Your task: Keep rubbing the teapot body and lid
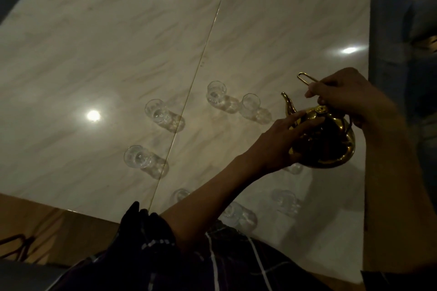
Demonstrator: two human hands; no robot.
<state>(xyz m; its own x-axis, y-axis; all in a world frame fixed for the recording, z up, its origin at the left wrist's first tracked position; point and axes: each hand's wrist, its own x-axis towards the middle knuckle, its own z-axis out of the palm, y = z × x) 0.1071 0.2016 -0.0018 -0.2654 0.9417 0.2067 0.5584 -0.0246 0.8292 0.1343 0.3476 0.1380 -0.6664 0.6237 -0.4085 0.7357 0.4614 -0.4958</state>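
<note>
Holding a gold teapot (326,139) above the right part of the marble table (94,54), the person had both hands on it. The right hand (343,94) was curled around the thin wire handle (305,79) over the lid, gripping it. The left hand (279,142) lay against the near side of the pot's body, fingers (307,123) stretched fairly straight along it, pressing rather than clasping. The spout (289,103) pointed away, toward two small glasses (233,99) standing just beyond it.

Risks, as judged from this view: the pot looked tilted and seemed lifted off the table, so a slip of the right hand's grip on that thin handle could drop it onto the glass partly under it (294,168). If the pot was hot, the flat left hand on the metal might flinch and jolt it. A tilt too far could spill past the narrow rims of the glasses or loosen the lid (321,109). The left forearm crossed low over glasses near the table's front edge (238,215); a drag backward could knock one over.

Hard to make out: the light was dim and the clear glasses nearly vanished against the glossy table. Whether any glass held liquid could not be told. The pot's underside and its contents were hidden. The glass under the pot showed only a sliver, another (181,195) was partly covered by the forearm. Two more glasses (156,112) stood well apart to the left.
</note>
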